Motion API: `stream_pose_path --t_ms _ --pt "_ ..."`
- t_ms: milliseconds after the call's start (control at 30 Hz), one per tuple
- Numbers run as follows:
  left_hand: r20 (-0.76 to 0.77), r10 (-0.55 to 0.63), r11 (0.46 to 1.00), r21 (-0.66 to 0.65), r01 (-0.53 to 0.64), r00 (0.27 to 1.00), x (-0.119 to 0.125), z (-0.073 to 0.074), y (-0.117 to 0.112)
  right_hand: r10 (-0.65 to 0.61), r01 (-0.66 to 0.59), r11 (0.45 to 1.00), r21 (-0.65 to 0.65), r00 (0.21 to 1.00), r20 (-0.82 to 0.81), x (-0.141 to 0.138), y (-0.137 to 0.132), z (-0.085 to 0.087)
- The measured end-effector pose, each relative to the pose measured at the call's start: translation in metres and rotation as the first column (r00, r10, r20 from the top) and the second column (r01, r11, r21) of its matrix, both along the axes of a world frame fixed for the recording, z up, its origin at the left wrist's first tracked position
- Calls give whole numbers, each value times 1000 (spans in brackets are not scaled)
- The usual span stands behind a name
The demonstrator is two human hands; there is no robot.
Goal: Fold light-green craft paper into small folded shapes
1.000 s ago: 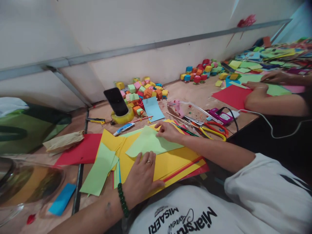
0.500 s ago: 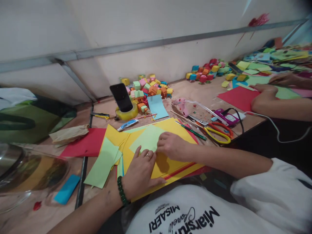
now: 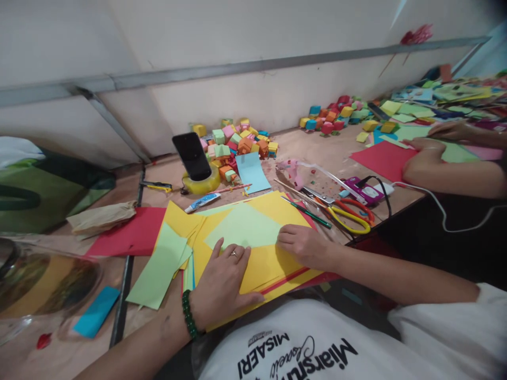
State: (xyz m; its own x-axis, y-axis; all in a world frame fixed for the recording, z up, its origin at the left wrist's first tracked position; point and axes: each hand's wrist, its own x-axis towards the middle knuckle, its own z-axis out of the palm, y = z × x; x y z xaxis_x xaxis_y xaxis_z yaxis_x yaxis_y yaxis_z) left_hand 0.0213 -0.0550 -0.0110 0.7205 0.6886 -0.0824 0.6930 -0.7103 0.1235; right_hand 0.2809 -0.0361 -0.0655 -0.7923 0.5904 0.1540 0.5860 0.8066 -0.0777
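A light green sheet of paper (image 3: 245,224), with a straight lower edge that looks like a fold, lies on a stack of yellow paper (image 3: 257,272). My left hand (image 3: 222,279), wearing a ring and a green bead bracelet, rests flat with fingers spread, its fingertips on the sheet's lower left edge. At the sheet's right corner, my right hand (image 3: 303,245) is closed, its curled fingertips pressed on the green paper; what lies under them is hidden. Left of the stack are loose light green pieces (image 3: 158,269).
Behind lie a phone (image 3: 192,155) on a tape roll (image 3: 204,182), a glue tube (image 3: 203,202), a blue sheet (image 3: 253,173) and small paper cubes (image 3: 245,142). Scissors (image 3: 348,219) and a green pen (image 3: 309,214) sit right. Another person's hands (image 3: 430,150) work with paper at far right.
My right hand has slid right along the green paper's lower edge, from beside my left hand to the right corner. My left hand has stayed on the paper. The view has shifted slightly.
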Motion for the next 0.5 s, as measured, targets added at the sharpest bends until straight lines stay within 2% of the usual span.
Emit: stream_pose_path --t_ms 133,267,367,500 --pt "-25 -4 1000 17 4 1000 0 -2 -2 -57 78 986 147 988 -142 25 -13 -1" --pt "-57 -17 993 119 24 998 1 -10 -5 -71 124 959 254 976 -206 30 -21 5" --pt "-93 2 976 218 18 996 1 -14 -8 -103 159 952 262 971 -215 28 -23 6" --pt "-109 59 951 309 -23 992 -10 -14 -14 -94 155 957 246 965 -246 33 -24 -2"
